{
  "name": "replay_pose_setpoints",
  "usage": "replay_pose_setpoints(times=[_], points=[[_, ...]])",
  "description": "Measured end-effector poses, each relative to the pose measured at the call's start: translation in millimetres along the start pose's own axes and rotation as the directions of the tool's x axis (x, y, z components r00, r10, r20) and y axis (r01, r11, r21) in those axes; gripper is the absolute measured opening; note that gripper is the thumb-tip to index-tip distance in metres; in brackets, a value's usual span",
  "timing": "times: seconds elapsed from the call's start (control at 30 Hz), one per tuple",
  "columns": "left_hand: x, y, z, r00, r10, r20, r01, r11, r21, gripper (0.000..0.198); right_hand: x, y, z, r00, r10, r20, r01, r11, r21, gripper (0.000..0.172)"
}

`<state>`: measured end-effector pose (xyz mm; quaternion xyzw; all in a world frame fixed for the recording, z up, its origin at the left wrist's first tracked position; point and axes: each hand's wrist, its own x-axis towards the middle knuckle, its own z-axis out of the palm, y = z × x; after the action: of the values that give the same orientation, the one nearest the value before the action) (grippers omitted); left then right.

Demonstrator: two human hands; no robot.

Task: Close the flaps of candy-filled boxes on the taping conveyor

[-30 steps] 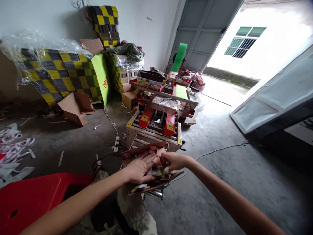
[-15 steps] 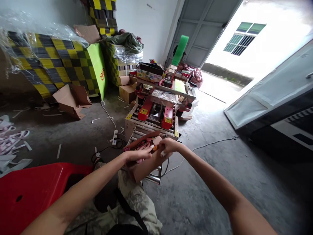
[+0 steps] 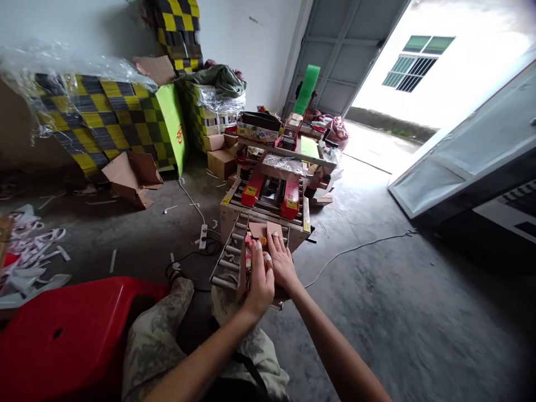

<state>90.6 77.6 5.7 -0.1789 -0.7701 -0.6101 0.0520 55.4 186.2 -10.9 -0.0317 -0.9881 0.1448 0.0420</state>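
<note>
My left hand (image 3: 260, 283), right hand (image 3: 281, 264): fingers extended, gripping nothing visible
Brown open-topped cardboard box (image 3: 257, 229): probably light, flexible; hold opposite walls

The carton (image 3: 258, 230) has been turned — once slanted across the roller conveyor (image 3: 223, 282), it is now aligned along it, with rollers (image 3: 233, 250) bared on the left. The left hand (image 3: 260, 282) has been swung fingers-forward; the right hand (image 3: 282, 263) — curled half a second ago — has been straightened beside it.
</note>
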Motion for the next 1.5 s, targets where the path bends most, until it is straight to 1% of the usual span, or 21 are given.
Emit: replay_pose_setpoints(times=[0.07,0.1,0.13,0.2,0.27,0.3,0.37,0.43,0.53,0.6,0.67,0.73,0.8,0.9,1.0,1.13,1.2,1.27,1.37,1.43,1.5], points=[[-6.7,12.2,-34.1,0.979,0.204,0.015,-0.204,0.979,0.019,0.057,-1.3,-7.5,-2.0,1.0,0.012,-0.028,-0.014,0.995,-0.095,0.06],[-3.9,12.8,-49.6,0.965,0.263,-0.014,-0.262,0.964,0.041,0.055,-1.7,-10.4,-1.7,0.999,0.013,-0.051,-0.02,0.99,-0.136,0.061],[3.2,9.1,-61.7,0.961,0.269,-0.066,-0.265,0.962,0.069,0.054,-1.9,-12.8,-0.6,0.997,0.017,-0.074,-0.03,0.985,-0.17,0.061],[25.8,-9.1,-71.7,0.983,0.131,-0.13,-0.12,0.989,0.087,0.054,-2.4,-16.7,3.1,0.995,0.029,-0.094,-0.049,0.975,-0.217,0.062],[49.6,-32.1,-62.9,0.999,-0.035,-0.02,0.037,0.996,0.078,0.053,-2.6,-19.8,6.1,0.996,0.04,-0.084,-0.059,0.97,-0.235,0.062],[58.6,-41.4,-53.9,0.996,-0.064,0.069,0.057,0.993,0.103,0.053,-2.5,-21.1,6.6,0.997,0.042,-0.071,-0.058,0.97,-0.237,0.061],[67.7,-50.7,-34.1,0.975,-0.039,0.218,-0.012,0.974,0.226,0.053,-1.4,-22.1,5.4,0.998,0.048,-0.034,-0.054,0.972,-0.229,0.058],[67.8,-48.7,-20.1,0.957,-0.001,0.29,-0.114,0.919,0.378,0.052,0.9,-18.9,1.9,0.999,0.054,-0.001,-0.054,0.98,-0.191,0.055],[63.0,-39.0,-15.5,0.943,-0.017,0.333,-0.162,0.85,0.501,0.052,3.0,-1.8,-4.1,0.999,0.038,0.006,-0.038,0.999,-0.003,0.054],[60.4,-36.7,-16.8,0.938,-0.014,0.346,-0.188,0.819,0.542,0.051,-1.0,14.5,-6.6,0.998,-0.051,0.023,0.045,0.976,0.212,0.055],[58.2,-38.4,-16.3,0.942,-0.012,0.335,-0.197,0.788,0.583,0.051,-12.1,26.9,-7.3,0.987,-0.158,0.004,0.144,0.912,0.384,0.056],[56.9,-41.4,-14.0,0.947,-0.025,0.321,-0.186,0.773,0.607,0.053,-28.4,30.3,-7.1,0.973,-0.229,-0.027,0.221,0.892,0.395,0.06],[57.8,-42.9,-12.5,0.942,-0.04,0.334,-0.181,0.777,0.603,0.054,-44.1,25.6,-7.4,0.958,-0.286,-0.026,0.282,0.921,0.268,0.078],[65.5,-41.7,-15.0,0.929,-0.035,0.367,-0.183,0.819,0.543,0.054,-53.8,17.2,-10.0,0.942,-0.334,0.013,0.332,0.939,0.093,0.104],[78.0,-41.0,-19.0,0.935,-0.051,0.351,-0.113,0.896,0.431,0.059,-51.2,18.8,-12.4,0.942,-0.335,-0.014,0.334,0.934,0.126,0.106],[88.6,-43.6,-20.1,0.946,-0.101,0.308,0.006,0.955,0.295,0.09,-60.3,20.1,-10.2,0.948,-0.285,-0.143,0.309,0.933,0.183,0.107],[89.7,-44.0,-20.5,0.953,-0.124,0.275,0.059,0.971,0.233,0.096,-70.1,14.7,-8.3,0.927,-0.281,-0.247,0.325,0.932,0.163,0.095],[89.6,-42.7,-21.9,0.963,-0.138,0.231,0.101,0.981,0.165,0.093,-77.2,7.9,-7.6,0.895,-0.32,-0.311,0.378,0.914,0.146,0.066],[88.7,-38.8,-26.9,0.979,-0.135,0.153,0.137,0.991,0.003,0.085,-77.8,0.4,-8.4,0.876,-0.364,-0.316,0.426,0.891,0.156,0.033],[87.8,-36.6,-31.8,0.975,-0.161,0.155,0.191,0.961,-0.201,0.078,-73.5,-2.6,-8.8,0.884,-0.346,-0.314,0.411,0.895,0.173,0.028],[86.1,-35.6,-36.3,0.96,-0.192,0.204,0.259,0.884,-0.389,0.071,-68.6,-5.8,-8.5,0.898,-0.33,-0.291,0.388,0.906,0.17,0.035]])
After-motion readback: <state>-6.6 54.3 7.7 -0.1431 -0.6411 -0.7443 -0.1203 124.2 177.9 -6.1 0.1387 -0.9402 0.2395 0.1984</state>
